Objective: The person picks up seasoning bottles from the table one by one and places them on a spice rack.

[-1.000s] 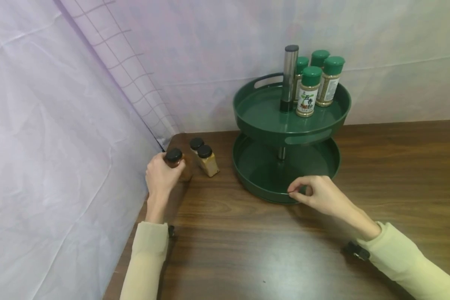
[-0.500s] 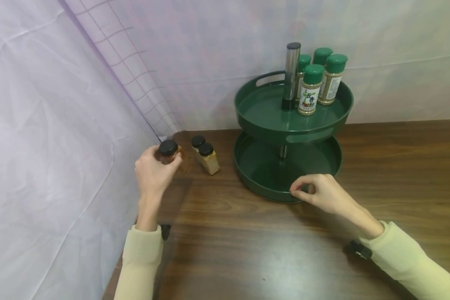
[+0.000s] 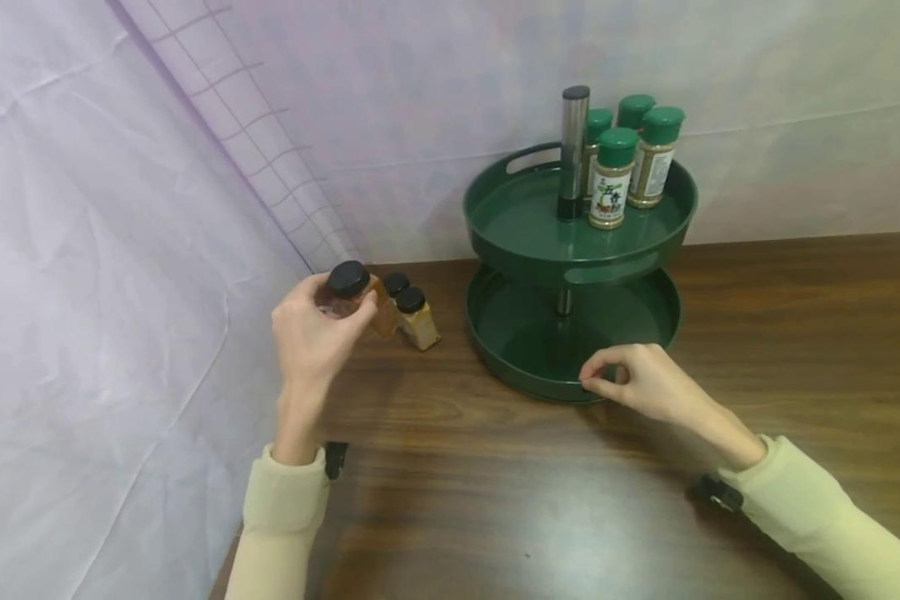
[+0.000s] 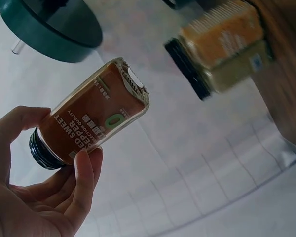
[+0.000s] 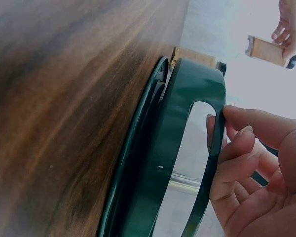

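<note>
My left hand grips a spice jar of red-brown powder between thumb and fingers, lifted above the table. Its label reads "sweet pepper", and its black cap points toward my palm in the left wrist view. At the front of a two-tier green rack, my right hand pinches the rim of the lower tray. The right wrist view shows thumb and fingers on either side of that rim, at a handle cutout. Two more black-capped jars stand just right of the held jar.
Several green-capped spice bottles stand on the upper tray, right of its steel post. White cloth hangs along the left and back edges of the wooden table.
My left hand has lifted the jar off the table, drawing it slightly left, then a little right and up. The right hand stays on the tray rim.
</note>
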### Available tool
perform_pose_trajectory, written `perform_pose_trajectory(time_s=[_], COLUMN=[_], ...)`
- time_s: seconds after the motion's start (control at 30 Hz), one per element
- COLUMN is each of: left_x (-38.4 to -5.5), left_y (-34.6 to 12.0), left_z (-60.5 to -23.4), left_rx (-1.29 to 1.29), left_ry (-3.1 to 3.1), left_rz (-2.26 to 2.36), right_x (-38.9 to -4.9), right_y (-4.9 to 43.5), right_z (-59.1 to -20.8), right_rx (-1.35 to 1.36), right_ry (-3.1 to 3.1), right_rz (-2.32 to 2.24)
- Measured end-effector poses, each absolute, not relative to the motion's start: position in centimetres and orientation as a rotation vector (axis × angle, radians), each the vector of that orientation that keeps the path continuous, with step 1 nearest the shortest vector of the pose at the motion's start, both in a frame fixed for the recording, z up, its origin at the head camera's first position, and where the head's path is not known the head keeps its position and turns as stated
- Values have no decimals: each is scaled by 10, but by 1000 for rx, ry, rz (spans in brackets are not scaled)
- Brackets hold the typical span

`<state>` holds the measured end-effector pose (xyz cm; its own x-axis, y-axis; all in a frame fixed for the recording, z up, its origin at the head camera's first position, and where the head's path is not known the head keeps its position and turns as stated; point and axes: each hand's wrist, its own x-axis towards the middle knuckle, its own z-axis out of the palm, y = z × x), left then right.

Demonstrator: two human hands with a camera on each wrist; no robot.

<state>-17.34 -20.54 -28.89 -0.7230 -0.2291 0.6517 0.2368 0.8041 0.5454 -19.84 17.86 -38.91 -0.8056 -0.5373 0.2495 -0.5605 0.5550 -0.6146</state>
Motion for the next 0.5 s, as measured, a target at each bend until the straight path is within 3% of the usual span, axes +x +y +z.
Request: perform_pose_trajectory(time_s=[0.5], left_x=[-197], left_y=[-154], left_z=[-294], left_rx=[-232], left_ry=[-2284], left_rz=[-1011], right_x=[-198], right_y=[179], right_z=[-387], right_rx=[969], right_ry=[-2735], right_rz=[1095])
